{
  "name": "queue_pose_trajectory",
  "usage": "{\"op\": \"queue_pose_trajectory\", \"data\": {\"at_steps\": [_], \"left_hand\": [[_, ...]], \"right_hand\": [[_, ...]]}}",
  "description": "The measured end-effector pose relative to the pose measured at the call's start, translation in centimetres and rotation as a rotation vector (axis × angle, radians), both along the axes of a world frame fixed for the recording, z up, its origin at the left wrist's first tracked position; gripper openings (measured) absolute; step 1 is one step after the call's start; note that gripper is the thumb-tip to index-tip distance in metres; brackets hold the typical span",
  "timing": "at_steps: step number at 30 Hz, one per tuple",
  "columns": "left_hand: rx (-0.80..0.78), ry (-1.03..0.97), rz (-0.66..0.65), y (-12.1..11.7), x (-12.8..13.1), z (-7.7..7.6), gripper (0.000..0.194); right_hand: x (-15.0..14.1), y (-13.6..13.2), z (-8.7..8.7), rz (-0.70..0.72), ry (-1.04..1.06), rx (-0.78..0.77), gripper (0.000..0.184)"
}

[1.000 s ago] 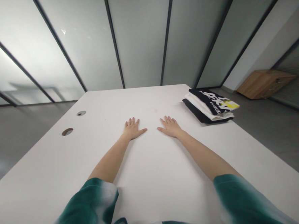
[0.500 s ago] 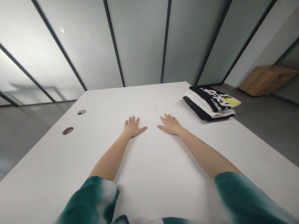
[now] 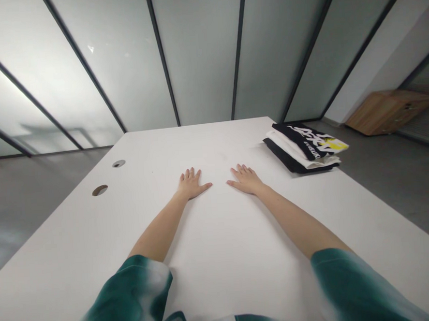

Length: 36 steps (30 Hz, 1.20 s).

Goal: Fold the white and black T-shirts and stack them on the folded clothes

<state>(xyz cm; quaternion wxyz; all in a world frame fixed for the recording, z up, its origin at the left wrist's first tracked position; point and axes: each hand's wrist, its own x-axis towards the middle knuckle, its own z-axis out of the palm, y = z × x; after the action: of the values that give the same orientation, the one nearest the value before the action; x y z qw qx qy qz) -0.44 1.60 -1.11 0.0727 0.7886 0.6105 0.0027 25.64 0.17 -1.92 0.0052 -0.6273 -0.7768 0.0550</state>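
My left hand (image 3: 191,183) lies flat on the white table (image 3: 211,233), fingers spread and thumb pointing inward. Mirroring it a short gap to the right, my right hand (image 3: 246,179) also rests palm down with its fingers apart. Neither hand holds anything. Beyond my right hand, at the table's right edge, is a stack of folded clothes (image 3: 306,147). Its top piece is black with white lettering and a yellow patch; white and black cloth shows beneath.
Two round holes pierce the table on the left, a nearer hole (image 3: 100,190) and a farther hole (image 3: 118,163). Frosted glass panels (image 3: 201,55) with dark frames stand behind the table. A wooden cabinet (image 3: 389,112) sits on the grey floor (image 3: 389,169) at right.
The view has shifted very slightly. Both hands and the folded clothes stay where they were on the table.
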Motion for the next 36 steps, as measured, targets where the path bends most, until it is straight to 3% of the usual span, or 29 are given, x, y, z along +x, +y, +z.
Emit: {"op": "queue_pose_trajectory", "data": {"at_steps": [24,36], "left_hand": [[-0.008,0.063,0.004,-0.41,0.18,0.59,0.1],[0.02,0.05,-0.001,-0.18,0.11,0.12,0.1]], "right_hand": [[0.03,0.19,-0.23,0.0,-0.006,0.01,0.086],[0.19,0.25,-0.59,0.002,-0.006,0.043,0.084]]}}
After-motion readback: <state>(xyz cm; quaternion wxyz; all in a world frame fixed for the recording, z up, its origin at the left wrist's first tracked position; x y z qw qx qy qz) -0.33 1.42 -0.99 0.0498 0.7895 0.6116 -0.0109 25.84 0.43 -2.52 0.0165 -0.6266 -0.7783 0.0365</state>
